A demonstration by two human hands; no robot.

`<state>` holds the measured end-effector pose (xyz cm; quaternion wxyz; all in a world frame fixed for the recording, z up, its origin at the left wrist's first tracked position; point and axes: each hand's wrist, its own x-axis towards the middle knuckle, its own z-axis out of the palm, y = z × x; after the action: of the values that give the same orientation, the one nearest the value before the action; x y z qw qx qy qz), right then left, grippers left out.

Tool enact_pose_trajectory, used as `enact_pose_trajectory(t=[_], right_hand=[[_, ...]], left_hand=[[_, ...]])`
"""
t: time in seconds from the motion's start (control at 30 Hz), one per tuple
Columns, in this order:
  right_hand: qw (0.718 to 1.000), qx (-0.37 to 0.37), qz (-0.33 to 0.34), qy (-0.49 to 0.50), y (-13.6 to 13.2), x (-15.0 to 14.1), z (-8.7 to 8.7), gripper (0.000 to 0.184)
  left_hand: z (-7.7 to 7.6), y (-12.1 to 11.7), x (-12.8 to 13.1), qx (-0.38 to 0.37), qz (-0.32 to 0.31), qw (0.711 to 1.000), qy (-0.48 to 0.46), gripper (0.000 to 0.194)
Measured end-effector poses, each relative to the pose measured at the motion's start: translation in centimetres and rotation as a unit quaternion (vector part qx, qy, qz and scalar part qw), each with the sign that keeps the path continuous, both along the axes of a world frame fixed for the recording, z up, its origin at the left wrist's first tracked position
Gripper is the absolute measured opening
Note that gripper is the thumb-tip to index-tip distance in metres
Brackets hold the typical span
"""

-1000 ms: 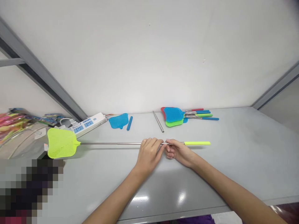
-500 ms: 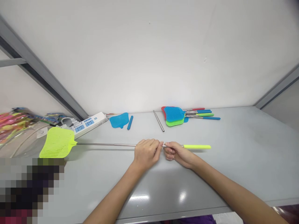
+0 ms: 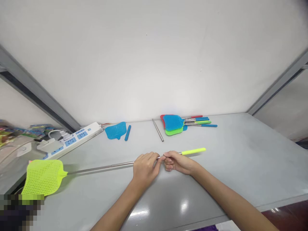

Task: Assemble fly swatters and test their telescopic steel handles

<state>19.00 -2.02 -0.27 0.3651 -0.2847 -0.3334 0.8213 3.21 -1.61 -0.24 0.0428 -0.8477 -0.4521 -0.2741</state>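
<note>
"Bright in here, isn't it?"

"Very. The white wall (image 3: 154, 64) is nearly washed out, and overhead light leaves a hard glare (image 3: 184, 206) on the worktop (image 3: 240, 166)."

"Shadows?"

"Only a soft one beside the fly swatter (image 3: 43, 177). The edges bend, though, the packets (image 3: 36, 130) at left blur, and a pixelated block (image 3: 19, 213) covers the corner."

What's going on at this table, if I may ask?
A person holds a fly swatter by its metal shaft in the left hand and right hand, its lime-green mesh head out to the left. Farther back lie a blue swatter head, a blue handle, a metal rod and a pile of swatters.
</note>
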Motion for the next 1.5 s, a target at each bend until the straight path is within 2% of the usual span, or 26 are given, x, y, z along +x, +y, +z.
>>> enact_pose_trajectory(t=[0.2, 0.53, 1.13, 1.33, 1.5], right_hand=[[1.000, -0.009, -0.003, 0.019, 0.2, 0.0, -0.2, 0.026], [0.999, -0.041, 0.001, 0.029, 0.6, -0.1, -0.4, 0.023], [0.998, -0.050, 0.010, 0.027, 0.8, -0.1, -0.3, 0.024], [1.000, -0.031, 0.002, 0.005, 0.6, 0.0, -0.4, 0.025], [0.999, 0.017, -0.044, -0.017, 0.5, -0.2, -0.2, 0.027]], left_hand=[[0.0, 0.3, 0.1, 0.029, -0.005, 0.999, -0.012, 0.021], [-0.4, 0.7, 0.0, 0.019, -0.009, 0.999, -0.039, 0.020], [-0.6, 0.6, -0.1, -0.048, 0.000, 0.998, -0.041, 0.020], [-0.4, 0.8, -0.1, -0.025, -0.006, 0.999, -0.022, 0.021], [0.3, 1.3, -0.3, 0.033, -0.027, 0.998, 0.035, 0.025]])
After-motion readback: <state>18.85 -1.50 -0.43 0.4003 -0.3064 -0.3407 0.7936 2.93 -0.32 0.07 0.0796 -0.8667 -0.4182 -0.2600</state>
